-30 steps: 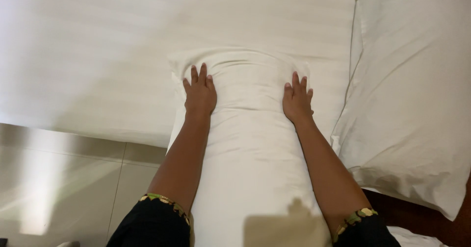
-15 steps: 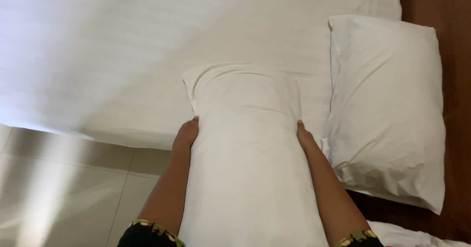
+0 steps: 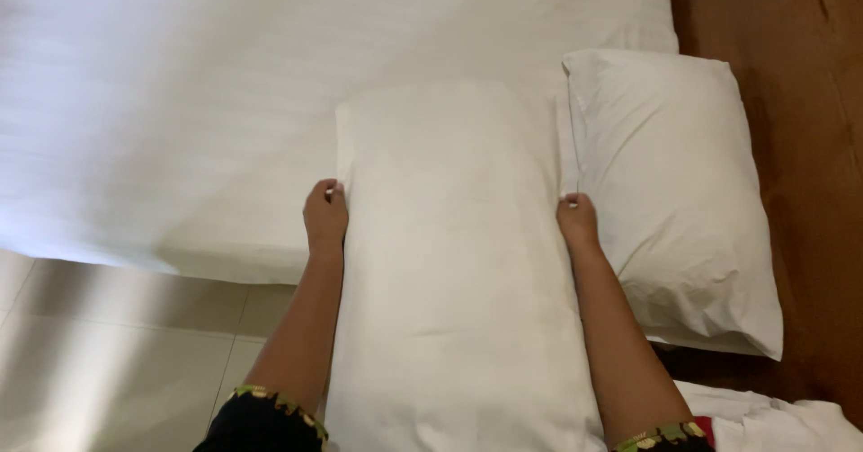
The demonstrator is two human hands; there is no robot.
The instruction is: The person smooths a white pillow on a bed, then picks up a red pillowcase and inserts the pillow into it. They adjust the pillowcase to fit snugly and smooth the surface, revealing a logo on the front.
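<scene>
A long white pillow (image 3: 454,254) lies lengthwise in front of me, its far end resting on the bed (image 3: 180,110) with its white sheet. My left hand (image 3: 324,215) grips the pillow's left edge, fingers curled over the seam. On the opposite side my right hand (image 3: 577,222) grips the right edge at about the same height. Both forearms run along the pillow's sides. A second white pillow (image 3: 670,191) lies just right of the held one, close to my right hand.
A wooden headboard or panel (image 3: 800,146) runs down the right side. Pale floor tiles (image 3: 108,353) show below the bed's edge at lower left. Crumpled white cloth (image 3: 773,420) sits at the bottom right corner.
My hands went from lying flat on top of the pillow to gripping its two side edges. The pillow now looks flatter and stretched out, and the view has shifted left.
</scene>
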